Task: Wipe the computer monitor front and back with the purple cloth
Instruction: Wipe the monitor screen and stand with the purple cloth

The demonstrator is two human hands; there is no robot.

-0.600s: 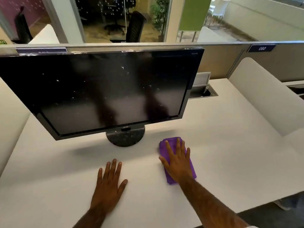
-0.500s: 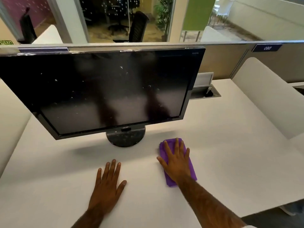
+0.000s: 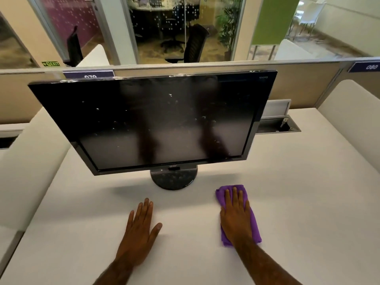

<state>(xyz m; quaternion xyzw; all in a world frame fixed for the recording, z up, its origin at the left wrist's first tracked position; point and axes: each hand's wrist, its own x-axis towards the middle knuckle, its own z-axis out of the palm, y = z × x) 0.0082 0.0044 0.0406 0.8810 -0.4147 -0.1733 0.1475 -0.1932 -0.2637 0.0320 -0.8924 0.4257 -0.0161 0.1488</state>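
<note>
"Head view: where is the purple cloth (image 3: pixel 255 231) found?"
"Pressed on the desk (image 3: pixel 308 202) under the right hand (image 3: pixel 235 219), fingers together; the monitor (image 3: pixel 160 120) is faced ahead-left. The left hand (image 3: pixel 139 233) is spread."

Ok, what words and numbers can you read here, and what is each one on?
"EXIT": green sign, far left, beyond the divider.
"079": blue tag on the divider, its bottom hidden by the monitor.
"080": second blue tag, far right.
Logo under the screen: looks like "acer", very small.
Print at the monitor's top right corner: too blurred to read.
</note>
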